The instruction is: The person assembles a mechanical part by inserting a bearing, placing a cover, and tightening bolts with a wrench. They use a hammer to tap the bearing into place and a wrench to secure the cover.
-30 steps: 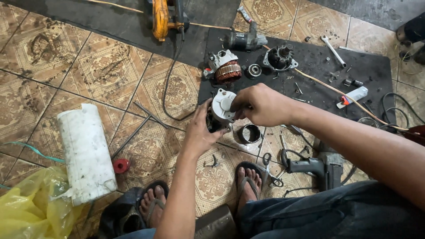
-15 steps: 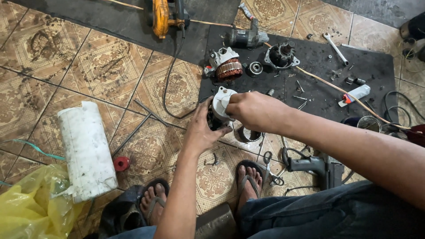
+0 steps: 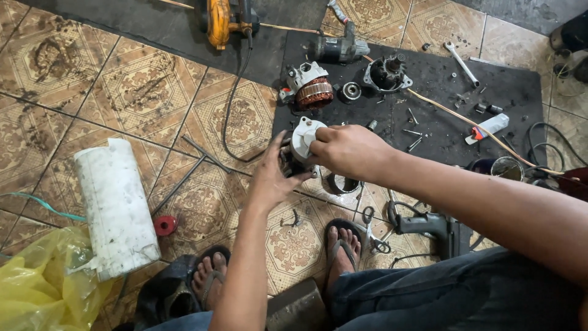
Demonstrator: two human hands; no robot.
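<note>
A round metal motor part with a pale silver end cap (image 3: 304, 138) sits between both hands, held just above the tiled floor (image 3: 110, 79) at the near edge of a dark mat (image 3: 441, 79). The left hand (image 3: 272, 178) cups it from below and the side, thumb raised and fingers wrapped around its dark body. The right hand (image 3: 346, 150) is closed over its top and far side, fingertips pressing on the pale cap. Just under the right hand a short metal ring (image 3: 342, 184) stands on the floor. Beyond the hands, on the mat, lie a housing with copper windings (image 3: 309, 89), a small bearing (image 3: 351, 91), a dark cast end piece (image 3: 387, 73) and scattered screws (image 3: 411, 132). Farther beyond them is a yellow power tool (image 3: 218, 21). To the right of the right forearm rests a dark drill (image 3: 425, 225); scissors (image 3: 370, 230) lie just beside it. Well to the left of the left hand lies a white pipe section (image 3: 116, 205), with a small red cap (image 3: 164, 225) beside it and a yellow plastic bag (image 3: 43, 288) nearer the person.
</note>
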